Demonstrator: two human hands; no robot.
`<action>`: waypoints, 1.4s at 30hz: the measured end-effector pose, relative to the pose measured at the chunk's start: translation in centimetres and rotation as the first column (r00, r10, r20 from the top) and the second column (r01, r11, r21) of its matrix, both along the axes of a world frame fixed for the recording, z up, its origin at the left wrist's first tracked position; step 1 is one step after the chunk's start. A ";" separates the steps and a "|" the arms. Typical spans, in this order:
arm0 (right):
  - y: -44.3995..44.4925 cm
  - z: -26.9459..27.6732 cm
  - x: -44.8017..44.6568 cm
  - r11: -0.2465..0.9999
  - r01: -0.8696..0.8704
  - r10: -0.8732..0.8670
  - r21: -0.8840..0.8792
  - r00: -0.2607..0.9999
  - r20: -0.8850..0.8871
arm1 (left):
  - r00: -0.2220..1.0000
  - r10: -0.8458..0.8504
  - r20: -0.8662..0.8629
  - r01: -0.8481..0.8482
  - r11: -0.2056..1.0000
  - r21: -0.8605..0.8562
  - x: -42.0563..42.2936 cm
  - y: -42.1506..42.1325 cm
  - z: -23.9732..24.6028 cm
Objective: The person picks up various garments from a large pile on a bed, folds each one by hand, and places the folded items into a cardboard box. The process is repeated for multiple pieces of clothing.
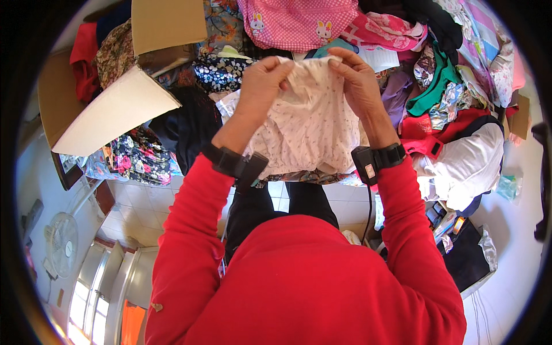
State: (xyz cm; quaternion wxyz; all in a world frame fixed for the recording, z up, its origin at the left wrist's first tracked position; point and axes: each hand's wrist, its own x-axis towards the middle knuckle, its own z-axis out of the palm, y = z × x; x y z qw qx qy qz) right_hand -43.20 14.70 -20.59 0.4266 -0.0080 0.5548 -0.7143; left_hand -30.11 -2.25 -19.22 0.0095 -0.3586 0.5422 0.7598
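Stretched between my two hands is a pale garment (310,125) with a small dotted print and gathered lower edges. My left hand (264,84) pinches its top edge on the left. On the right, my right hand (355,79) grips the same edge between thumb and fingers. The lower part of the garment hangs over the near edge of the clothes pile. Just beyond my hands lies a pink checked cloth item (297,26) with rabbit figures. Dark floral fabric (217,71) is beside my left hand, and purple cloth (396,92) is beside my right.
An open cardboard box (116,112) with raised flaps stands at the left. Mixed clothes are heaped to the right, including a green garment (440,86) and a white one (465,164). A black container (461,258) holds small items at lower right. A fan (62,246) is at far left.
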 end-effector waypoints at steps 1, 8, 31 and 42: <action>-0.1 -0.5 -0.4 0.998 0.039 -0.037 0.039 0.999 -0.036 | 1.000 -0.020 0.009 0.021 0.997 -0.076 -0.1 -1.0 -0.3; -0.7 -1.8 1.3 0.835 0.334 0.129 0.438 0.655 -0.745 | 0.998 -0.029 0.051 0.047 0.910 -0.412 0.1 -5.0 -2.7; -6.6 -1.3 8.5 0.466 0.305 0.699 0.830 0.448 -0.557 | 0.732 -0.625 0.273 0.578 0.356 -0.734 12.1 -8.8 -1.8; -7.3 0.6 5.3 0.889 0.344 -0.220 0.302 0.900 -0.377 | 0.880 -0.472 0.045 0.290 0.462 -0.838 13.2 -9.1 -2.0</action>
